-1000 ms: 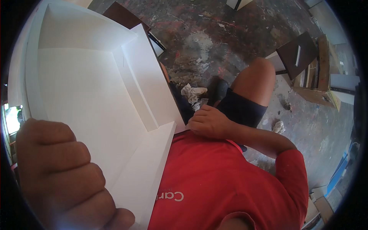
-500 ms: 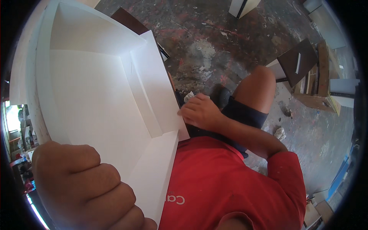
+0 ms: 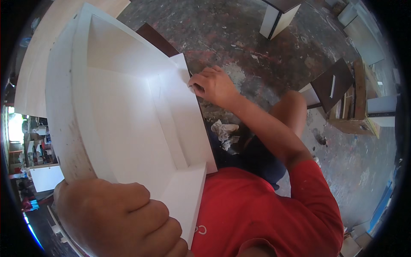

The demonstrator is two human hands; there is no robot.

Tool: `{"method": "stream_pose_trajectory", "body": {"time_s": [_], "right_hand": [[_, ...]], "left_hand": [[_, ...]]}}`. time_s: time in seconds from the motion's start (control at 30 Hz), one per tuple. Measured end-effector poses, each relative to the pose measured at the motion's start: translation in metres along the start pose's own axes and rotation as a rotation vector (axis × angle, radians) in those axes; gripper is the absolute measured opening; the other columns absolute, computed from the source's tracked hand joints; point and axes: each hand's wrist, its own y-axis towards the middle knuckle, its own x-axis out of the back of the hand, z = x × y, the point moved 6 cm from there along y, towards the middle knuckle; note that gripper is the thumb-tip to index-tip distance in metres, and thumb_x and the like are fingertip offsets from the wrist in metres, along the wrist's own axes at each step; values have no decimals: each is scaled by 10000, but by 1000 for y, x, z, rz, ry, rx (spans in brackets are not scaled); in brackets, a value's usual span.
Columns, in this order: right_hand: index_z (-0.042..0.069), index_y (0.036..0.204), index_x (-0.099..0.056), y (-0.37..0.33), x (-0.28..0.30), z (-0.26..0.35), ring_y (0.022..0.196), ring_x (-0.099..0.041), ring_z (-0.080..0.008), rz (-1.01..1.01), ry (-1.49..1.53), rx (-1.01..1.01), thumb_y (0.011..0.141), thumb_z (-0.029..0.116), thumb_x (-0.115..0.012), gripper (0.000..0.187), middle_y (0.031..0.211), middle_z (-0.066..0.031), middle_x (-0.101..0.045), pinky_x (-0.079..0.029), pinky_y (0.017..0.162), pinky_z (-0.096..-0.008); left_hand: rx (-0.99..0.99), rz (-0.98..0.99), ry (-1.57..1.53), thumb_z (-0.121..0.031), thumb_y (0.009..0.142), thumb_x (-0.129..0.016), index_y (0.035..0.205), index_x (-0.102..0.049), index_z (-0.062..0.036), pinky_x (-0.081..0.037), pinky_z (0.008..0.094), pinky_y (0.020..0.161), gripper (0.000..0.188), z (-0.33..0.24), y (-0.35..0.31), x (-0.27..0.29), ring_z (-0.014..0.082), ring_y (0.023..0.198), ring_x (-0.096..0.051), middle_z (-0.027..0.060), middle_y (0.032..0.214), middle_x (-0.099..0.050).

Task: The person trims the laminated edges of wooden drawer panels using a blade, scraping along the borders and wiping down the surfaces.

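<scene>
The white box point(image 3: 124, 128), an open tray-like carcass of white board with a raised rim, is held tilted up in front of the person, its open face toward the camera. Its long axis runs from the near left corner to the far right, slanting away from the body.

The left hand point(image 3: 115, 218) is clenched around the near edge of the box, fingers curled over the rim, very near the camera at the lower left. The right hand point(image 3: 212, 85) is at the opposite, far end: its fingers are bent and pinch or press the far right corner of the side panel point(image 3: 184, 124). Whether something small sits between those fingertips cannot be told. So the box spans between the two hands, left hand near, right hand far, and the right hand is the one on the corner where the inner ledge point(image 3: 169, 128) meets the rim.

Below the box are the person's red shirt point(image 3: 265, 214) and a bent knee point(image 3: 293, 107). A crumpled rag point(image 3: 224, 130) lies on the stained concrete floor point(image 3: 257, 47) near the leg. Farther off stand a dark brown panel point(image 3: 334, 81) with stacked boards at the right and a small white cabinet point(image 3: 278, 17) at the far side.
</scene>
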Motion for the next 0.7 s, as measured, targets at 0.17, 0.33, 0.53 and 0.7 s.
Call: {"method": "stream_pose_trajectory", "body": {"time_s": [0.17,0.33,0.53,0.7], "right_hand": [[160,911,-695,44,-9,-32,830,-700,-250,-68,-57,4,815,152,-770,122,791,-31,-711,-511,817,-408],[144,973,-715,79,-12,-67,856,-721,-286,-65,-132,-20,825,170,-789,167,841,-70,-739,-534,849,-435],[68,1009,-692,69,-14,-106,900,-730,-349,-30,379,-515,907,310,-771,275,881,-150,-739,-548,817,-449],[17,1177,-725,53,-37,-101,951,-675,-182,354,665,-617,928,473,-793,523,1004,-102,-740,-527,880,-366]], "left_hand": [[-9,-36,70,-401,950,-743,582,-462,-169,-312,208,421,518,-8,-5,-6,50,410,-420,-40,488,-451],[51,-13,146,-178,682,-732,571,-480,-103,-387,288,490,285,-19,-4,3,133,518,-467,-14,557,-438],[80,174,70,-231,660,-723,584,-474,-120,-406,298,500,283,-19,-16,11,145,540,-488,-19,584,-427],[84,349,163,-241,667,-717,597,-478,-133,-405,315,527,272,-25,-30,2,159,569,-485,-13,616,-430]]}}
